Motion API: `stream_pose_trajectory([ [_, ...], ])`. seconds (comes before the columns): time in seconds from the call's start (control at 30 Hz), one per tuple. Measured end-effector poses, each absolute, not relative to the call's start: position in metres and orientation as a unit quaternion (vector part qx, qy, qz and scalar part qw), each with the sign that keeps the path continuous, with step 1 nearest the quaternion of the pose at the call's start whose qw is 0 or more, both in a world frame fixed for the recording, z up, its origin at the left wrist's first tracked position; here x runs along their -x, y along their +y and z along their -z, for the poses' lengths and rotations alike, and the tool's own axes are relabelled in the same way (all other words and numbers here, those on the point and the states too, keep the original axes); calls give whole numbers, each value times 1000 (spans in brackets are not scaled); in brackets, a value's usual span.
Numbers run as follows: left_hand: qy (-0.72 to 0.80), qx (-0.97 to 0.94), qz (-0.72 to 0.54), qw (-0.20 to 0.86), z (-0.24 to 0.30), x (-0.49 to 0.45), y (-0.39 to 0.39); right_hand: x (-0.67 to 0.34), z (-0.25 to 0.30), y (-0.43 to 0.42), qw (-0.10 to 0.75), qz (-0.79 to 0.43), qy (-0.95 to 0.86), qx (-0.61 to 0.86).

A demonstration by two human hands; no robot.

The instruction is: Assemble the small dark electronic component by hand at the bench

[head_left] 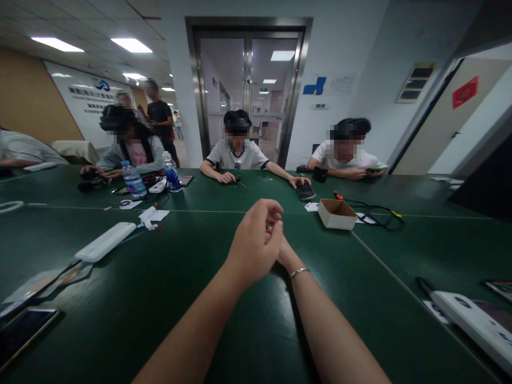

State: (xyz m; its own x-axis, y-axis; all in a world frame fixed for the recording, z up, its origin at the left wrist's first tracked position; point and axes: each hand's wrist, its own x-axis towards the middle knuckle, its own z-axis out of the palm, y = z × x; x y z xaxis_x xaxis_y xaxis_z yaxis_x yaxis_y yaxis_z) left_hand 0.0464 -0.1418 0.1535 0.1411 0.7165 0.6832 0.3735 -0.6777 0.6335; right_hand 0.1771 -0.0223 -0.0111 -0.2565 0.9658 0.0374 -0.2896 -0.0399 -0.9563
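Note:
My two hands meet over the middle of the dark green table (168, 298). My left hand (254, 242) is in front, fingers curled shut, and it covers most of my right hand (285, 250). A thin bracelet (299, 272) circles my right wrist. A hint of red shows between the fingertips, too small to name. What either hand holds stays hidden.
A small open cardboard box (336, 213) and a black cable (380, 216) lie ahead right. White power strips (104, 241) (476, 322) lie left and right, a phone (22, 332) near left. Water bottles (133, 180) stand far left. Several people sit across the table.

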Motion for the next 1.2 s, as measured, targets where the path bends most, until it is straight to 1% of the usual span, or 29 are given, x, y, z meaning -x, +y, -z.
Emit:
stream_pose_trajectory([
  [0.1, 485, -709, -501, 100, -103, -39, -86, -177, 8, -24, 521, -652, -444, 326],
  [0.17, 520, -678, -508, 105, -63, -30, -62, -177, 5, -24, 516, -662, -433, 328],
  [0.27, 519, -648, -518, 208, -15, -20, -47, -176, 3, -24, 511, -657, -433, 345],
  [0.37, 492, -616, -524, 323, 7, -14, -42, -174, 4, -23, 509, -650, -441, 352],
  [0.43, 474, -599, -530, 369, 10, -13, -39, -174, 5, -23, 509, -646, -446, 352],
  [0.5, 462, -595, -531, 388, 9, -13, -37, -173, 6, -23, 508, -645, -450, 352],
  [0.67, 448, -613, -540, 363, 7, -13, -36, -173, 6, -23, 506, -641, -452, 358],
  [0.87, 447, -604, -540, 379, 5, -13, -36, -173, 6, -23, 511, -635, -458, 356],
  [1.2, 478, -592, -531, 373, 8, -12, -34, -174, 3, -28, 511, -613, -499, 337],
])
